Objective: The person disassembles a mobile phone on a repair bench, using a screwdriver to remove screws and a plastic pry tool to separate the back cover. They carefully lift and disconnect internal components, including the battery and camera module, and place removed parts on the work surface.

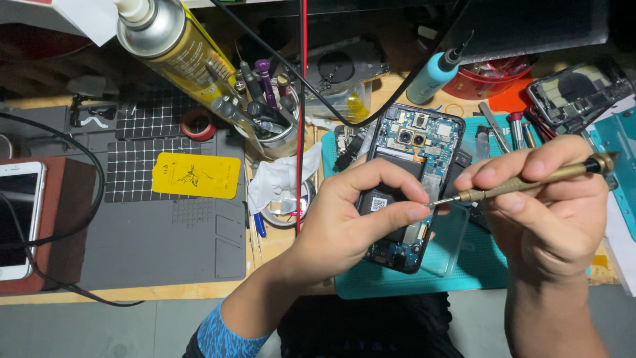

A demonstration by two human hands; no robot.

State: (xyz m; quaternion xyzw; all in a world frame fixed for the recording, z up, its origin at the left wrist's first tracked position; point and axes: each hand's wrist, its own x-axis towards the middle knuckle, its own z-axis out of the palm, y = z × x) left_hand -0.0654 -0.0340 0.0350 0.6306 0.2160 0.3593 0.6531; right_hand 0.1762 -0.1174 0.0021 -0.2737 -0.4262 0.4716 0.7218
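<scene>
An opened phone [416, 142] with its back off lies on a teal mat [397, 282], circuit boards and camera modules showing. My left hand [348, 222] curls over the phone's lower half, thumb and forefinger pinched near the tip of a screwdriver. My right hand [546, 212] grips a brass-coloured precision screwdriver [530, 182] by its handle, tip pointing left at the phone's middle right edge. Whether something tiny sits between my left fingertips I cannot tell.
A grey work mat [165, 232] with a yellow card [195, 176] lies left. A spray can [165, 43], a tool cup [278, 136], red tape roll [197, 124], a white phone [16, 219], another opened phone [580, 89], a blue tool [434, 76] and cables surround the spot.
</scene>
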